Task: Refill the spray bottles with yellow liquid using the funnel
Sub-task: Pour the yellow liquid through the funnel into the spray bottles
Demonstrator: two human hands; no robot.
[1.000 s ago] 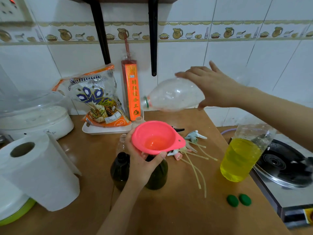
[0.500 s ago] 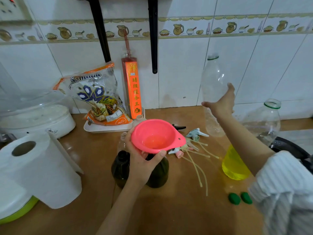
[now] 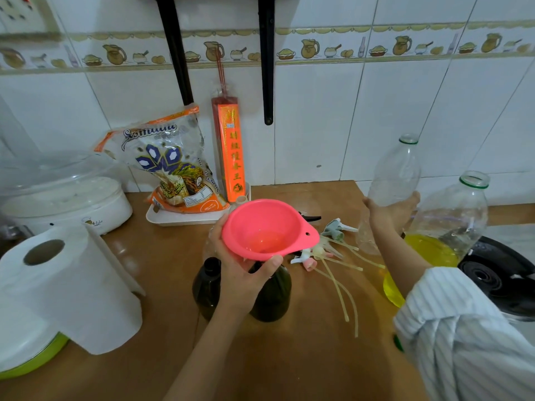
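My left hand (image 3: 243, 273) grips the rim of a pink funnel (image 3: 266, 230) that sits in the neck of a dark spray bottle (image 3: 272, 296). A second dark bottle (image 3: 207, 285) stands just left of it. My right hand (image 3: 390, 211) holds an empty clear plastic bottle (image 3: 395, 175) upright at the back right of the wooden counter. Beside it stands a clear bottle with yellow liquid (image 3: 434, 250) in its lower part. Several spray heads with long tubes (image 3: 333, 250) lie between the funnel and the bottles.
A paper towel roll (image 3: 66, 287) stands at the front left, a white cooker (image 3: 63, 198) behind it. A snack bag (image 3: 170, 169) on a white tray (image 3: 179, 219) and an orange incense box (image 3: 231, 151) lean at the wall. A black stove (image 3: 498, 279) lies at right.
My right hand has turned the empty clear bottle from lying sideways over the funnel to upright and carried it to the back right of the counter. The left hand and funnel stayed put.
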